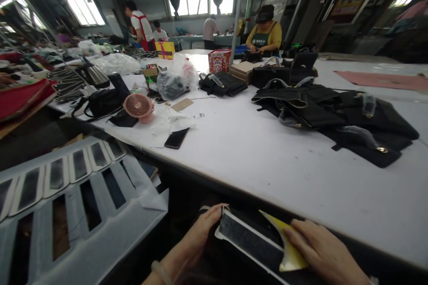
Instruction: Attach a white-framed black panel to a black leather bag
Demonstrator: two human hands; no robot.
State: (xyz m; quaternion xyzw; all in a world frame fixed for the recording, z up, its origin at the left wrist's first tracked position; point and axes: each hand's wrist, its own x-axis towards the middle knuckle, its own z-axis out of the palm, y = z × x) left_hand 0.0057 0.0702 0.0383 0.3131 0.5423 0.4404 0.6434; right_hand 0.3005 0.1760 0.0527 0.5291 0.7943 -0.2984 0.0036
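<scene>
Below the table's front edge, my left hand (204, 227) grips the left end of a black bag piece (249, 235) with a white border strip. Its fingers are closed at the corner, and the piece slants down to the right. My right hand (323, 249) is closed on a glossy yellow sheet (291, 249), curved and pointed at its upper end. The sheet's lower edge lies against or just over the bag piece; I cannot tell whether it touches. Dark material around the piece hides its lower part.
On the white table (234, 160) are black handbags (310, 107), a phone (177, 138), a pink fan (138, 107) and plastic wrap (174, 81). White-bordered black pieces (56, 173) line a grey-covered stand (110, 227) at left. Across the table a person in yellow sleeves (265, 35) works.
</scene>
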